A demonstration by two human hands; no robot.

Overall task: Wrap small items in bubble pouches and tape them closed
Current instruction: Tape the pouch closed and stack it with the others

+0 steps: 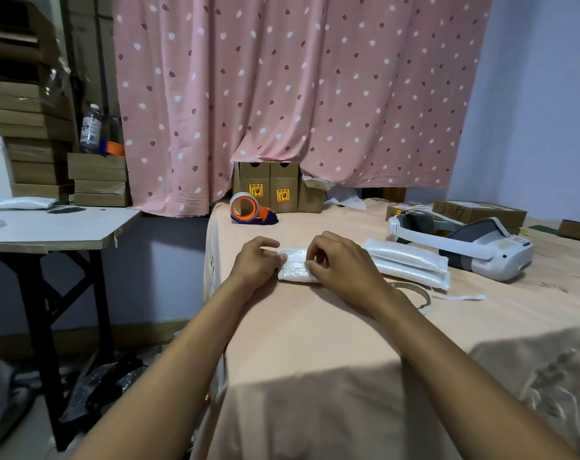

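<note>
A small white bubble pouch [293,265], folded into a roll, lies on the peach tablecloth [315,343] in the middle of the view. My left hand [257,262] grips its left end with curled fingers. My right hand [338,262] covers its right half, fingertips curled on the top fold. What is inside the pouch is hidden. An orange tape dispenser [249,209] with a clear roll stands beyond my hands, near the table's far left corner. A stack of flat bubble pouches [411,262] lies just right of my right hand.
A white headset [464,242] sits right of the pouch stack. Small brown cartons [272,187] stand at the back by the pink curtain, flat boxes [477,210] at far right. A tape strip [461,297] lies near my right wrist. A white side table [49,227] stands to the left.
</note>
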